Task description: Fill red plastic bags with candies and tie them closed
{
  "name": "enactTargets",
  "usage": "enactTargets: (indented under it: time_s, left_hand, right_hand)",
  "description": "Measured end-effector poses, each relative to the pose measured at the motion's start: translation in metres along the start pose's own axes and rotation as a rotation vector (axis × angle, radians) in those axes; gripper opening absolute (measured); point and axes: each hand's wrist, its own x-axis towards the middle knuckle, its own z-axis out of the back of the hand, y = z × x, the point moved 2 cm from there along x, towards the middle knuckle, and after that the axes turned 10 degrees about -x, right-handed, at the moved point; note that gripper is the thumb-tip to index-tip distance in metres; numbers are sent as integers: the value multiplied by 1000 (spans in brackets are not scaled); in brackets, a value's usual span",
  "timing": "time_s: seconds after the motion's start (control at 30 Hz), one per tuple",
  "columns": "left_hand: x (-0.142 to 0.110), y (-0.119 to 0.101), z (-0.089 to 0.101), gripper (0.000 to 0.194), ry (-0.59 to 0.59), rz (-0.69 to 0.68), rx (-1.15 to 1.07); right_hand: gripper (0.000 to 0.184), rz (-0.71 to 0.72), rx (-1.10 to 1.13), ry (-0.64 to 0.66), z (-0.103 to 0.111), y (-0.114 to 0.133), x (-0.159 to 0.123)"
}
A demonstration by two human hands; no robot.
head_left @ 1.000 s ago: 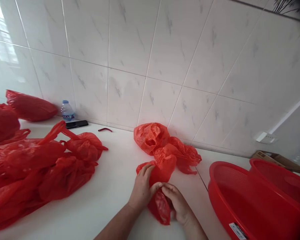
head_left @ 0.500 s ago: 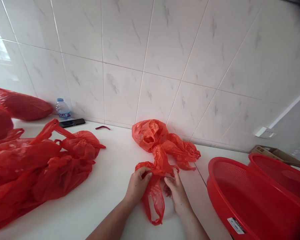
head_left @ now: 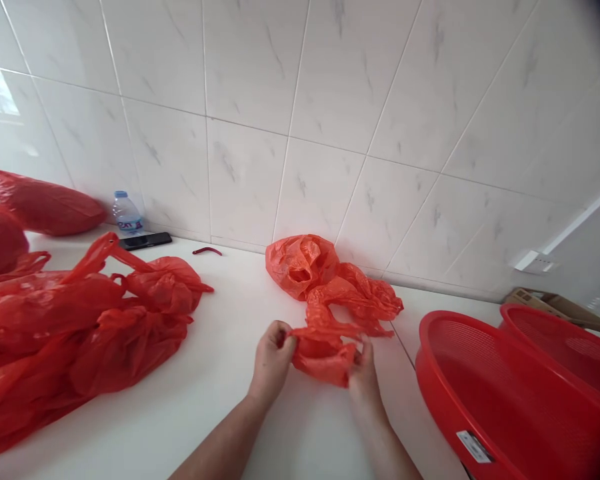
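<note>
Both my hands grip one crumpled red plastic bag (head_left: 324,351) just above the white counter (head_left: 220,400). My left hand (head_left: 274,359) is closed round the bag's left end. My right hand (head_left: 364,365) pinches its right end, fingers curled. The bag hangs bunched between the two hands. Right behind it lie more empty red bags (head_left: 325,277) in a loose heap against the tiled wall.
Several filled red bags (head_left: 80,327) cover the counter's left side. A water bottle (head_left: 127,213), a black phone (head_left: 145,241) and a red chilli (head_left: 207,251) lie by the wall. Two red plastic basins (head_left: 510,393) stand at the right, a cardboard box (head_left: 555,307) behind them.
The bag hung long with a loop toward me; now it is gathered up into a short bunch between my hands, which have moved apart and slightly forward.
</note>
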Motion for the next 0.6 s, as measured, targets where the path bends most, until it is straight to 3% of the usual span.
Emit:
enactTargets:
  time_s: [0.13,0.27,0.33,0.43,0.5,0.6]
  left_hand:
    - [12,-6,20,11,-275,-20,-80]
    - [21,-5,37,21,-372,-29,-61]
    - [24,-5,43,31,-402,-42,50]
    - [25,-5,43,58,-320,-134,395]
    - [20,-6,34,74,-191,-283,636]
    - [5,-9,13,83,13,-549,856]
  right_hand:
    - [59,23,-48,-146,17,-3,9]
    - [41,48,46,-223,28,3,10]
    - [36,42,138,-209,33,6,12]
    - [29,-13,267,-113,35,6,15]
    - [24,-54,286,-67,32,5,15]
    - [24,-26,193,7,22,8,7]
